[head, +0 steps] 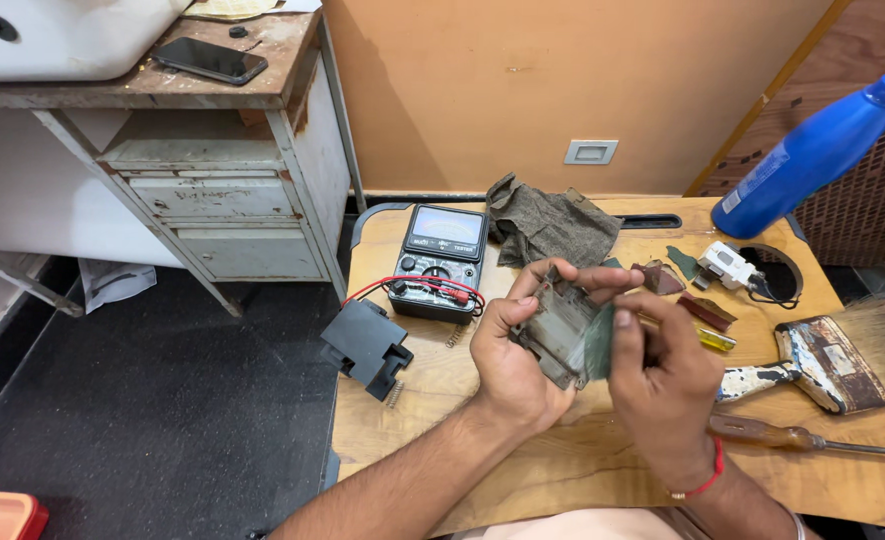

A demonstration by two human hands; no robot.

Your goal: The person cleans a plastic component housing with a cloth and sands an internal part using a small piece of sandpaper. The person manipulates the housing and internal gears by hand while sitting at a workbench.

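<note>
Grimy grey-brown part (pixel 554 330), some kind of small housing or board assembly, sits mid-frame above the bench (pixel 582 460), gripped in the left hand (pixel 512 350) with thumb and fingers curled round its edges. Right hand (pixel 662 375) is closed on a green, blurred piece (pixel 598 342) pressed against the part's right side; looks like wiping or working that face, so I'd call this the inspect/clean stage. Judging from that, any next move needs the left hand steady and a clean look at the face being worked. Analog multimeter (pixel 440 262) with red and black leads lies just left of the hands, black plastic cover (pixel 367 348) at the bench's left edge, grey rag (pixel 547 225) behind, paintbrush (pixel 827 360) and screwdriver (pixel 802 437) at right, blue spray bottle (pixel 817 150) upper right. Hard to tell what the green piece is, motion blur. Part's far face is hidden by fingers. Brush bristles and bottle are cut off at the frame's right edge.
</note>
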